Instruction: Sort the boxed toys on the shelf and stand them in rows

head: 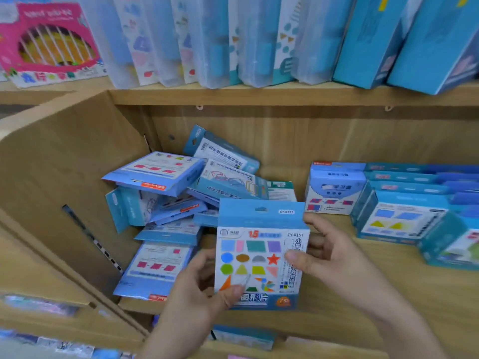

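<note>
Head view: shape box (260,255) between both hands (191,288) (334,255)

Left hand (198,290), right hand (334,255): pinch grip

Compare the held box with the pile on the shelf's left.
The held box stands upright, facing the camera; the pile lies tumbled, boxes tilted across each other. The held box is gripped by the left hand and right hand; the pile rests loose on the shelf. Both are blue-and-white with hang tabs.
</note>
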Tool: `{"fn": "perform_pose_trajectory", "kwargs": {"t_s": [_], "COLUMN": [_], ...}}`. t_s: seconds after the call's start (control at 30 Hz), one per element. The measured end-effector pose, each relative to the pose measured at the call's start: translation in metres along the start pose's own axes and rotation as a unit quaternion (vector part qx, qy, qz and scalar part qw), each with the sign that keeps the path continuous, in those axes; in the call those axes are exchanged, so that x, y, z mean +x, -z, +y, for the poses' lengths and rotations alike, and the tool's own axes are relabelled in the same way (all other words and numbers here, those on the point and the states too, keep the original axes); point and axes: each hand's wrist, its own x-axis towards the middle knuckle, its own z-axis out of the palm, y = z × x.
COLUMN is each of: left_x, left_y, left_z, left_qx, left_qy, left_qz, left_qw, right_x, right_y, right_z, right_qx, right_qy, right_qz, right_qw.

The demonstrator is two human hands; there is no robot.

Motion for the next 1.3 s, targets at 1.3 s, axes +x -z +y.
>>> {"fn": "perform_pose_trajectory", "kwargs": {"t_s": [1.3], "left_x": [0.078], "left_y": [-0.209], "left_z": [-0.007], "left_qx": [0.123], "left_qy": [-0.041], "left_qz": [-0.098], "left_qw": [0.987], "right_x": [-0.095], "right_y": [0.150], "right_z": [0.107], "right_qx": [-0.199], "right_qy": [-0.043], "right_qz": [0.379], "right_qw": [0.903]}}
